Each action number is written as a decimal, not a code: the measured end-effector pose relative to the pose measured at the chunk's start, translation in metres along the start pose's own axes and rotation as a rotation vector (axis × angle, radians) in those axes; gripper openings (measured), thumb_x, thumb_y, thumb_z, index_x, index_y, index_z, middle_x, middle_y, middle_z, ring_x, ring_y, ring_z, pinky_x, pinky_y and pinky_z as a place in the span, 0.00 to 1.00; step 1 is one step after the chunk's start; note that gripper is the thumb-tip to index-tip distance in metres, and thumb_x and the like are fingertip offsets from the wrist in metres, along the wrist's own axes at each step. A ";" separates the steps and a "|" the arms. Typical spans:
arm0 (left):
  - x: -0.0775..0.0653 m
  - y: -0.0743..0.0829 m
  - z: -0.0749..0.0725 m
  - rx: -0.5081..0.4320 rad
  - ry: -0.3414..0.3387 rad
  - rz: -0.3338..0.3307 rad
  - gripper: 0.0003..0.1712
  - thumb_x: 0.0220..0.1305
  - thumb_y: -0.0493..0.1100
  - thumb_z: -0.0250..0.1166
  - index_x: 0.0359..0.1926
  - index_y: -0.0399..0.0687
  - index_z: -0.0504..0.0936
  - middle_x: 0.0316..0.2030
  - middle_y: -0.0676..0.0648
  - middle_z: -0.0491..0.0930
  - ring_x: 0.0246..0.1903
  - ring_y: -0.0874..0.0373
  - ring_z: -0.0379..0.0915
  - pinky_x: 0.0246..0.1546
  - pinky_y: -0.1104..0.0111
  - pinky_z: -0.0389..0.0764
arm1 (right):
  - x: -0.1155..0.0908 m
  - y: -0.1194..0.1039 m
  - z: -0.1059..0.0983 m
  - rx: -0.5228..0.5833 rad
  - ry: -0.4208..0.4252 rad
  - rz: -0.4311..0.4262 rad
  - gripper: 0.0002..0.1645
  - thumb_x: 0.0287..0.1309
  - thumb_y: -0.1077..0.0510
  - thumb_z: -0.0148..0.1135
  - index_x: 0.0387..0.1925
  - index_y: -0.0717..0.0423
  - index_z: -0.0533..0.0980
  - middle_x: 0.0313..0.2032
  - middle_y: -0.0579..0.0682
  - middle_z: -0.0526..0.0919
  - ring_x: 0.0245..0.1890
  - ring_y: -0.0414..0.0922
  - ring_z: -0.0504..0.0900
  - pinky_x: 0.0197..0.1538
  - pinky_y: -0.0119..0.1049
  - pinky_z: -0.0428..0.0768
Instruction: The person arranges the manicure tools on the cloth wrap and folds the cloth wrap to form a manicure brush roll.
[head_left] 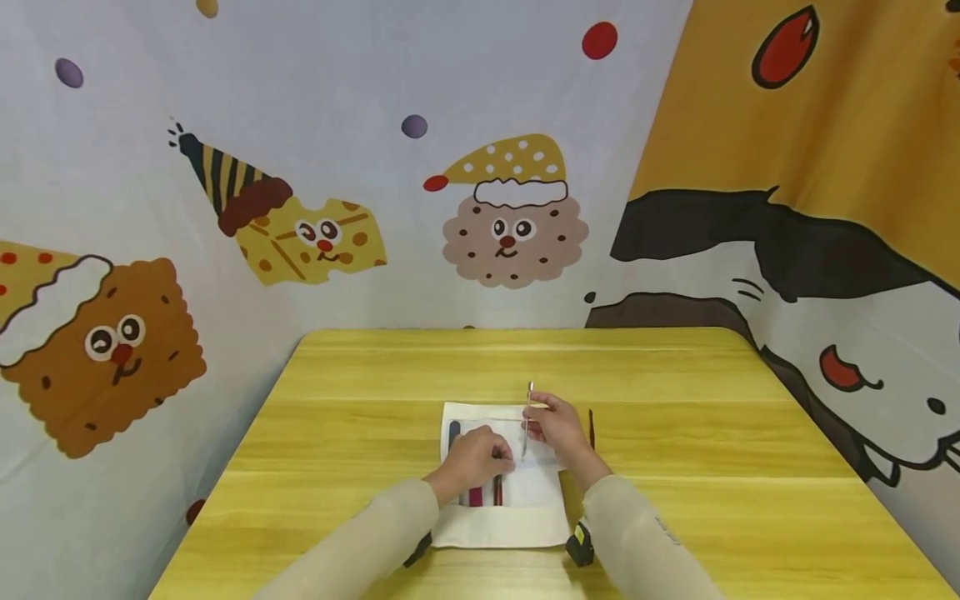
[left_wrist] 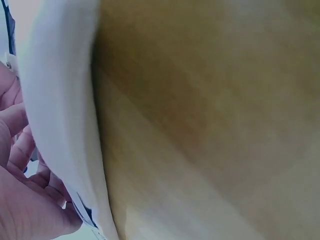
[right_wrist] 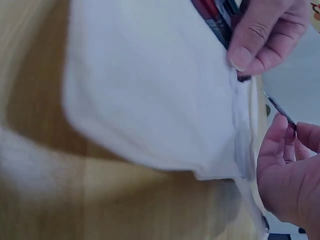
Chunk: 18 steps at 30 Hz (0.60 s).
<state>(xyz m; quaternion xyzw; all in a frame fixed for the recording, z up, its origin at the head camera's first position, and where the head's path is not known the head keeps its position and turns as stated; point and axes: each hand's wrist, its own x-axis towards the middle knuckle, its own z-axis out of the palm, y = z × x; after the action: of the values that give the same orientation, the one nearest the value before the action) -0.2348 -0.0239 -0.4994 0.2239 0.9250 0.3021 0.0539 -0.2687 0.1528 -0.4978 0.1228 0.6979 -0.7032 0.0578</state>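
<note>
A white cloth pouch lies spread on the table, its lower fold forming a pocket. From the pocket stick out a dark grey flat strip, a magenta piece and a slim dark red tool. Over the pouch's right half, my right hand pinches a thin metal tool with a knurled grip, held nearly upright. My left hand is bent over the tools, thumb and forefinger close together at a dark tip; I cannot tell whether they grip it.
A thin dark brown strip lies right of the pouch, and a mustard-coloured patch shows by its right edge. Beside the right sleeve is a small black object. The wooden table ends at a cartoon-printed cloth backdrop.
</note>
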 end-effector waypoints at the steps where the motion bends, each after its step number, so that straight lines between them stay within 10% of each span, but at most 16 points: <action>1: 0.001 0.000 0.000 0.006 0.001 0.001 0.03 0.59 0.44 0.72 0.29 0.54 0.87 0.26 0.60 0.71 0.28 0.66 0.65 0.39 0.60 0.67 | 0.000 0.001 0.001 0.005 -0.001 0.000 0.23 0.66 0.65 0.60 0.61 0.64 0.73 0.40 0.60 0.84 0.27 0.42 0.83 0.31 0.31 0.81; 18: 0.000 0.001 0.001 0.015 0.000 0.000 0.04 0.59 0.43 0.72 0.28 0.56 0.87 0.25 0.60 0.71 0.28 0.66 0.65 0.41 0.57 0.67 | 0.000 0.011 -0.003 0.071 -0.015 0.047 0.22 0.64 0.68 0.60 0.59 0.66 0.73 0.36 0.59 0.84 0.27 0.42 0.83 0.31 0.31 0.82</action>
<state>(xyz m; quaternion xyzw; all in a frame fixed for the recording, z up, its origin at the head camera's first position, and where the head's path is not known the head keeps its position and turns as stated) -0.2344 -0.0226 -0.5000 0.2242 0.9274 0.2950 0.0524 -0.2660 0.1554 -0.5081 0.1360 0.6688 -0.7270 0.0750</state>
